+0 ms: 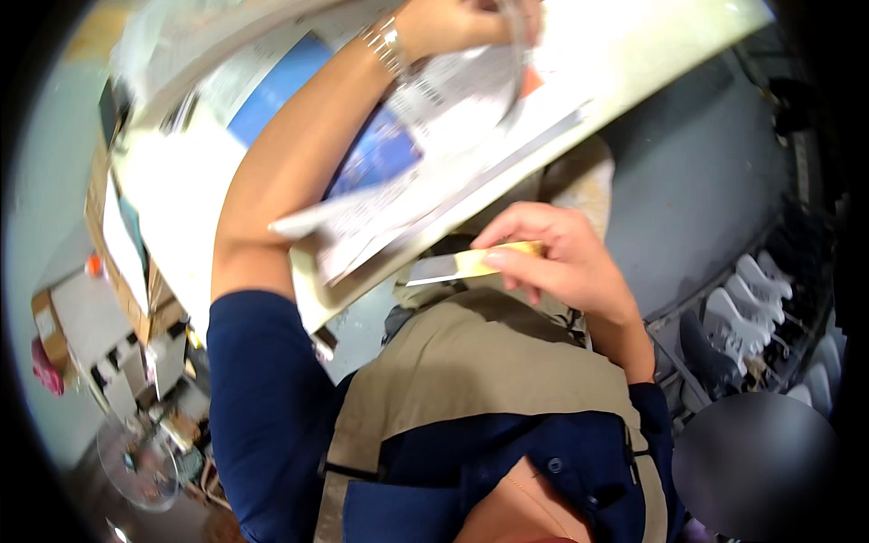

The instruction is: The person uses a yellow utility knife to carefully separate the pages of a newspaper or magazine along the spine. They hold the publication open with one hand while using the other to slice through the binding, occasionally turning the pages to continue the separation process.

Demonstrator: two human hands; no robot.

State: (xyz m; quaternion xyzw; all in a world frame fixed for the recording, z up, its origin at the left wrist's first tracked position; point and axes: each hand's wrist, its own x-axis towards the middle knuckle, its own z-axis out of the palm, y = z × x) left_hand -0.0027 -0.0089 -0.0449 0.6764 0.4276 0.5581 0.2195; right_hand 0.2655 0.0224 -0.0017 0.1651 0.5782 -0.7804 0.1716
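Note:
My left hand [471, 25], with a metal watch [385, 45] at the wrist, reaches across the table to the top of the view. Its fingers are curled and partly cut off by the edge. A translucent curved strip [522, 63] hangs down beside the fingers; what they grip is hard to make out. Below the arm lie printed sheets like newspaper [444, 95] with blue patches. In front of my apron, off the table's edge, my right hand [566, 258] pinches a yellow-handled scraper [471, 263], its flat grey blade pointing left.
The pale table [652, 63] has an edge running diagonally past my body. Clear plastic sheeting [172, 45] covers its far left. A rack with white shoe-shaped forms [738, 312] stands at the right. Cardboard [100, 204] and a clear round dish [136, 463] are at the left.

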